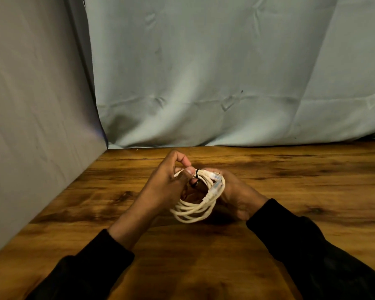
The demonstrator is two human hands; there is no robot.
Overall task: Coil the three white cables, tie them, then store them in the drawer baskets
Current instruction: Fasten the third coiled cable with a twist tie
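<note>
Pinching the coiled white cable [195,204] in both hands [171,180] [236,191], fingers curled round it, we risk loops springing loose if the black tie [197,173] slips.

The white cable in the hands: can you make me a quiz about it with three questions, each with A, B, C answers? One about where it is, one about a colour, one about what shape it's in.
1. Where is the cable?
A. Lying flat at the back of the table
B. Held in both hands above the table
C. Hanging on the cloth

2. What colour is the small tie around the cable?
A. Black
B. Red
C. Yellow

3. What state is the cable in?
A. Stretched out straight
B. Cut in two
C. Wound into loops

Answers:
1 B: the left hand and right hand both grip the cable over the wooden table.
2 A: a thin black tie wraps the bundle near the left thumb.
3 C: several loops hang together below the fingers.
</note>
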